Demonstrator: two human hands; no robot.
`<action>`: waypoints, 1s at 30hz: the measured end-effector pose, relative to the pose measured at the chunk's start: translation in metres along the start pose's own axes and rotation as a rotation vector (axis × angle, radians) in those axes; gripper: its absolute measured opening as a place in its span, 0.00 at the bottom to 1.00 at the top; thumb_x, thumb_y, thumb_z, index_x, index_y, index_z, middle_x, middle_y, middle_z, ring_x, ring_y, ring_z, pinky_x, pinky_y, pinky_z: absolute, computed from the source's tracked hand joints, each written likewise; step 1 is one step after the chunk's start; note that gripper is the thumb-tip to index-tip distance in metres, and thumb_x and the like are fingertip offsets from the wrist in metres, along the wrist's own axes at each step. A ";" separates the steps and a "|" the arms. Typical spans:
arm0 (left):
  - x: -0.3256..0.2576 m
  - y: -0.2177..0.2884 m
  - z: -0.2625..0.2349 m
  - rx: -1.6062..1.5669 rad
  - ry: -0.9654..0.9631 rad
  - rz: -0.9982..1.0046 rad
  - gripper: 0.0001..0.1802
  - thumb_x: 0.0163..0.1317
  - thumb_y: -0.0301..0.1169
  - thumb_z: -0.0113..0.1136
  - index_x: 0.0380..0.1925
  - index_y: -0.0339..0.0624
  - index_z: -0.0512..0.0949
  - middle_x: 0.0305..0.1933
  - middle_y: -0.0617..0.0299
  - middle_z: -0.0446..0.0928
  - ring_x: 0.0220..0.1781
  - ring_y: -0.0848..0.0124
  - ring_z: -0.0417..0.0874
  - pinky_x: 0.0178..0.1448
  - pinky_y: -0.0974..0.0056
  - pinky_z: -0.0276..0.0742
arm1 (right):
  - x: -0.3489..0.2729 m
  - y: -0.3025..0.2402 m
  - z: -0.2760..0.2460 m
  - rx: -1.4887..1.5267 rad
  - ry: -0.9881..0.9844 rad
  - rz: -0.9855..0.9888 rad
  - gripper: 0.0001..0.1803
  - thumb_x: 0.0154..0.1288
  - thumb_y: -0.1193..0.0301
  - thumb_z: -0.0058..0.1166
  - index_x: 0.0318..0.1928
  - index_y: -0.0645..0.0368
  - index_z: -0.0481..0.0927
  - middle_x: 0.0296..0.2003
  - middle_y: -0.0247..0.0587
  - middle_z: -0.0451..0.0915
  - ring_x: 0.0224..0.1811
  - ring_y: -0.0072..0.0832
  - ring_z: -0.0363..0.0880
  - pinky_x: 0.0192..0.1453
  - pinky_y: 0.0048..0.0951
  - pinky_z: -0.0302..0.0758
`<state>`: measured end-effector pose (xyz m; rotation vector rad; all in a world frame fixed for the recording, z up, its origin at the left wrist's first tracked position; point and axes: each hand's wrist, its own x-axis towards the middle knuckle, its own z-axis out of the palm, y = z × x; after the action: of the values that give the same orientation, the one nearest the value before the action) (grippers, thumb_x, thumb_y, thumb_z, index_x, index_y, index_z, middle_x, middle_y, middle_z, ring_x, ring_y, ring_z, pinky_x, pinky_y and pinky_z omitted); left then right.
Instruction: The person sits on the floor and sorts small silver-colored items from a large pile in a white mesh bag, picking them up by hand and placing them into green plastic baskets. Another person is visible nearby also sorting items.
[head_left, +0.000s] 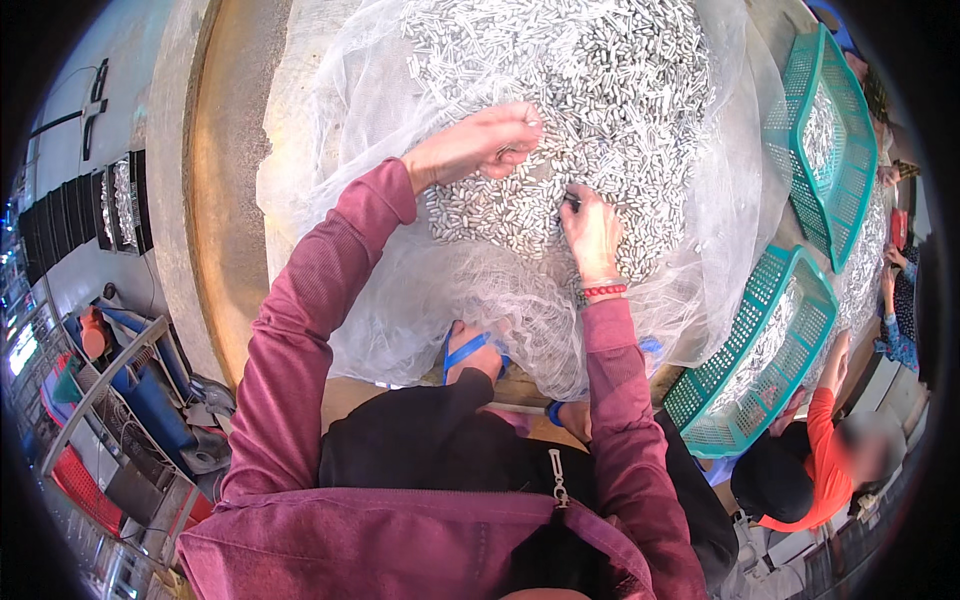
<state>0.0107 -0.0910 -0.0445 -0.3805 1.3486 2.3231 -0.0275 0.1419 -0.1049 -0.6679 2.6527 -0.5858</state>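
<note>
A wide heap of small silver metal pieces (pixel 630 130), short and rod-like, is spread on a white mesh net (pixel 450 290). My left hand (pixel 503 138) is curled closed above the left part of the heap. Whatever its fingers hold, if anything, is hidden. Lower and to the right, my right hand (pixel 592 235), with a red bead bracelet (pixel 604 290) at its wrist, reaches down to the pieces. Its fingers are pinched together, and a small dark thing shows at their tips, too small to name.
Two green plastic baskets (pixel 735 425) with silver pieces stand at the right. Beyond them are an orange-sleeved person (pixel 822 460) and another person's hands. A metal-framed rack (pixel 110 370) with coloured items is at the left. My feet in blue-strapped sandals (pixel 468 352) are by the net's near edge.
</note>
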 end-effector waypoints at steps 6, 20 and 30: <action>0.009 -0.013 0.000 0.538 0.037 -0.032 0.11 0.59 0.31 0.54 0.40 0.40 0.79 0.26 0.66 0.75 0.26 0.76 0.73 0.25 0.70 0.67 | 0.003 -0.006 0.002 -0.072 -0.146 -0.070 0.12 0.54 0.70 0.58 0.39 0.60 0.76 0.33 0.54 0.81 0.34 0.50 0.80 0.40 0.46 0.75; 0.023 -0.050 0.019 1.346 0.195 0.152 0.06 0.51 0.28 0.58 0.25 0.36 0.79 0.29 0.50 0.81 0.36 0.55 0.84 0.39 0.53 0.78 | -0.006 0.020 -0.041 0.000 -0.021 0.006 0.07 0.56 0.65 0.61 0.34 0.52 0.81 0.27 0.48 0.81 0.31 0.45 0.81 0.35 0.42 0.73; 0.029 -0.067 0.023 1.818 -0.046 0.205 0.14 0.53 0.23 0.54 0.42 0.38 0.75 0.38 0.52 0.79 0.39 0.57 0.84 0.39 0.56 0.79 | -0.014 -0.008 -0.013 -0.099 -0.336 -0.093 0.24 0.52 0.69 0.62 0.49 0.61 0.71 0.36 0.56 0.80 0.37 0.51 0.80 0.40 0.45 0.75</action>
<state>0.0172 -0.0355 -0.0962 0.4083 2.7314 0.4235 -0.0183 0.1464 -0.0873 -0.8417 2.3574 -0.3329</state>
